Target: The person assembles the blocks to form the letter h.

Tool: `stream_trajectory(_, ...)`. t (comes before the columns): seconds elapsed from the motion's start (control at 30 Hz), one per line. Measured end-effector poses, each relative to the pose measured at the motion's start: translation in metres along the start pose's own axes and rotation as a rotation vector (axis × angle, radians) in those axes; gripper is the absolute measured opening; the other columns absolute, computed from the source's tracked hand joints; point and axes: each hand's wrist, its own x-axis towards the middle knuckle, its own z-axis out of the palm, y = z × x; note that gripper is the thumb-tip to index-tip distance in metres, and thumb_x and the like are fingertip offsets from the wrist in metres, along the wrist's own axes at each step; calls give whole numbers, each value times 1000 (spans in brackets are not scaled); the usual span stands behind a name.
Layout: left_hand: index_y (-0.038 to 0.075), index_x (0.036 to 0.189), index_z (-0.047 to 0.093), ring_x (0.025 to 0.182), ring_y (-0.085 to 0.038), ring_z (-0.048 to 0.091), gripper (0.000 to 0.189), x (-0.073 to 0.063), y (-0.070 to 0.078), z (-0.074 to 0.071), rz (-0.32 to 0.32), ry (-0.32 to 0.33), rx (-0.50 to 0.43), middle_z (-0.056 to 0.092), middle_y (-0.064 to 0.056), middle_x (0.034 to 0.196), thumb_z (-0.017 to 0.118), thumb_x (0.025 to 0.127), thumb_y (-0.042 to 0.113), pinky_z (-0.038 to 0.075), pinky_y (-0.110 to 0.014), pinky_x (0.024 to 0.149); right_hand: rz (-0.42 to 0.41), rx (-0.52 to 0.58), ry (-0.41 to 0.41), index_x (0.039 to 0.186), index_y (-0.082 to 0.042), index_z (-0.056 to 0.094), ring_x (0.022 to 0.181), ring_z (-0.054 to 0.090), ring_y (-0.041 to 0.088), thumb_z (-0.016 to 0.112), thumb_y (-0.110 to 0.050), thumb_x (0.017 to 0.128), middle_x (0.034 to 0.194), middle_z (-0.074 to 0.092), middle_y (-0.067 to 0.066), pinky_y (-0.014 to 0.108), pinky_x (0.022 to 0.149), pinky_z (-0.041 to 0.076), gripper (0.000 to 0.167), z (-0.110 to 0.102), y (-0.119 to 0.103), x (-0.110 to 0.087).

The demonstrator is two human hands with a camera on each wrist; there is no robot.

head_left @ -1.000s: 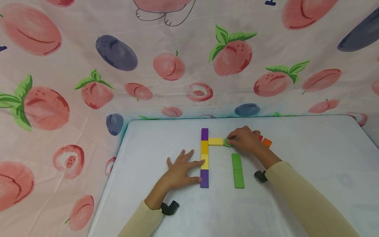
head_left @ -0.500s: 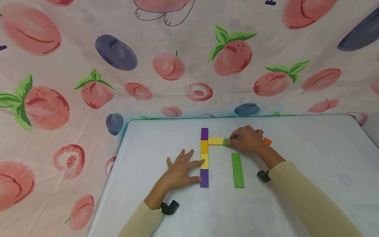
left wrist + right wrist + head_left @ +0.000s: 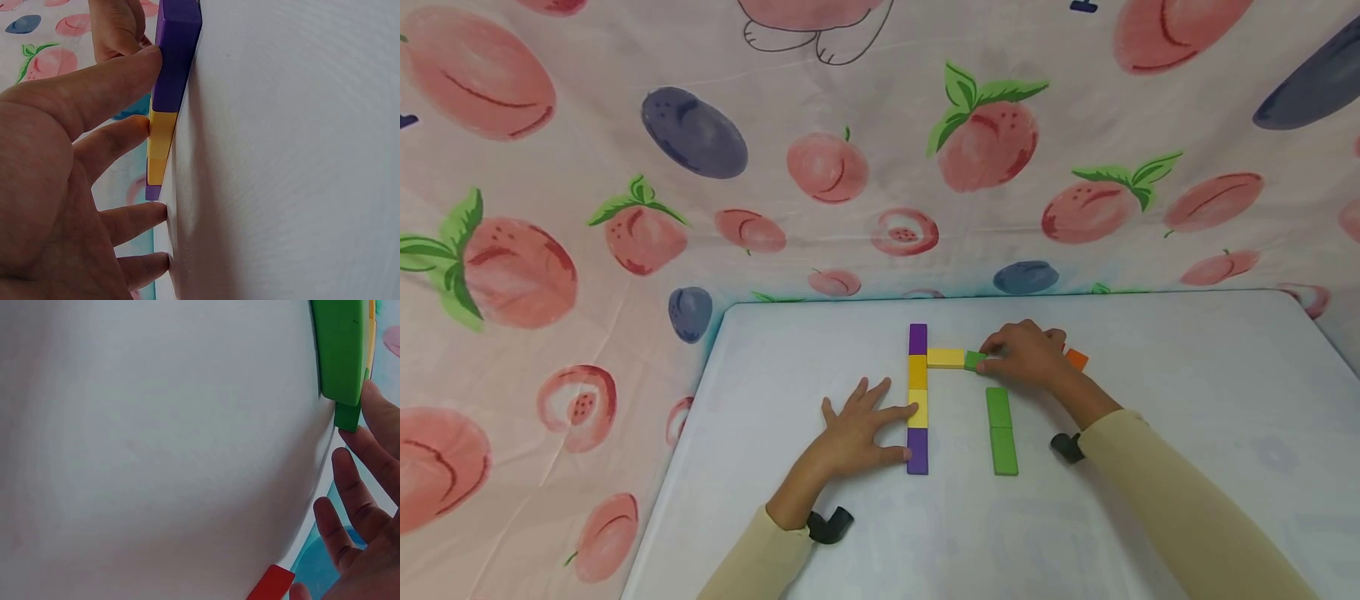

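Observation:
Four-part wording aside, a straight upright row of flat wooden blocks has a purple block (image 3: 917,339) at its far end, an orange-yellow block (image 3: 917,372), a yellow block (image 3: 922,419) and another purple block (image 3: 917,457) nearest me. My left hand (image 3: 850,437) lies beside it with fingers spread, thumb against the near purple block and index fingertip on the yellow one. Off the row's right side runs a second yellow block (image 3: 945,358). At its right end, my right hand (image 3: 1026,354) pinches a small green block (image 3: 972,360) between thumb and index finger.
Two green blocks, a far one (image 3: 998,408) and a near one (image 3: 1003,452), lie end to end right of the row. Behind my right hand are an orange block (image 3: 1077,359) and a partly hidden red block (image 3: 272,584). A fruit-print cloth (image 3: 895,167) hangs behind the white table (image 3: 955,533).
The small green block has turned from slightly skewed to nearly in line with the yellow block. My right hand has shifted a little to the right; my left hand stays put.

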Motion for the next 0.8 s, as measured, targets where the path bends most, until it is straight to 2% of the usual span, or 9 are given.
stream_trajectory(0.8, 43, 144, 57, 160, -37, 8, 61, 1, -1, 1, -3, -4, -1, 26, -4, 170, 75, 87, 51, -3, -87, 108, 2, -6, -6, 114, -23, 79, 120, 51, 32, 78, -42, 87, 115, 73, 3, 76, 97, 24, 33, -2, -2, 1)
